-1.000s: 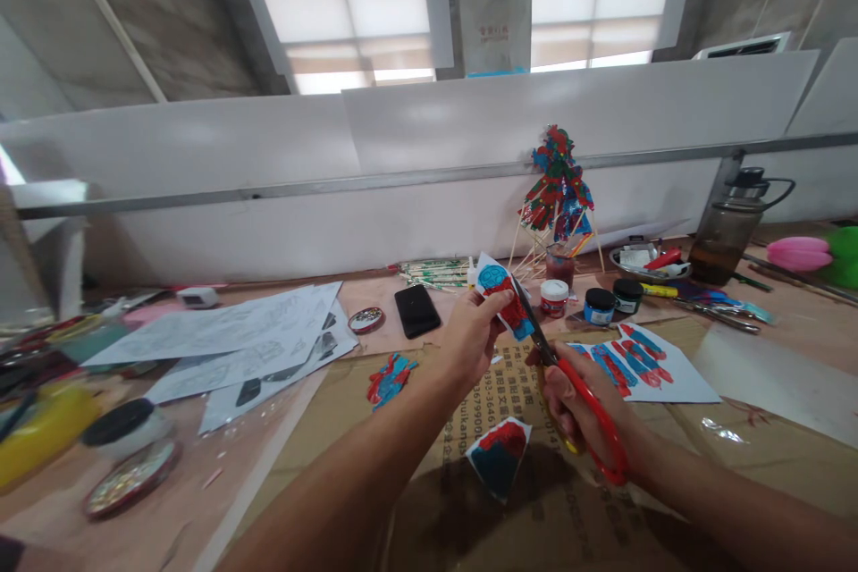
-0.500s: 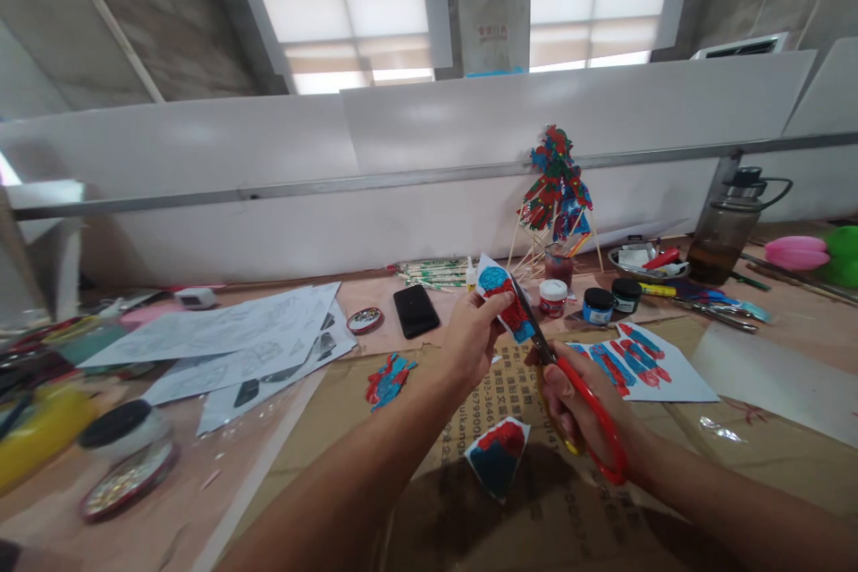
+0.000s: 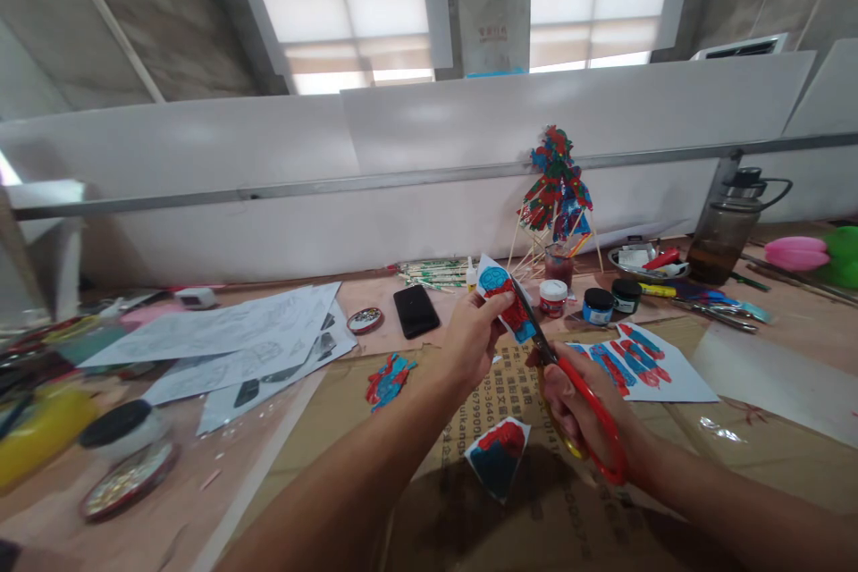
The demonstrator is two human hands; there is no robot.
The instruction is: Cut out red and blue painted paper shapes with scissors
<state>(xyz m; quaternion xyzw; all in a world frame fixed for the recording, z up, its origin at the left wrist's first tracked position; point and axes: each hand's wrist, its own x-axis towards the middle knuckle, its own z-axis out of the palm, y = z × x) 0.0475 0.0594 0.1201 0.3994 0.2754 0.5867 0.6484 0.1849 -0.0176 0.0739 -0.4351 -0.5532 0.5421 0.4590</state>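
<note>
My left hand (image 3: 475, 329) pinches a piece of white paper (image 3: 494, 277) painted blue and red. My right hand (image 3: 577, 398) grips red-handled scissors (image 3: 596, 411), whose dark blades lie along the right edge of that painted paper. Whether the blades are fully closed, I cannot tell. Below the hands, on the cardboard (image 3: 429, 509), rests a cut paper piece (image 3: 500, 458) in red and dark blue. Left of my left wrist is a red-and-blue cut-out (image 3: 389, 382). A white sheet (image 3: 677, 375) with red and blue painted shapes lies beyond my right hand.
Behind the hands stand paint jars (image 3: 596, 307) and a painted figure (image 3: 558, 170) on thin sticks. A black phone (image 3: 416, 311) and drawing sheets (image 3: 248, 331) lie to the left. At the right are a metal bowl (image 3: 620, 266) and a water bottle (image 3: 720, 237).
Hardly anything differs. Both hands, the painted paper and the scissors stay in nearly the same place, with only a very slight shift of my right fingers.
</note>
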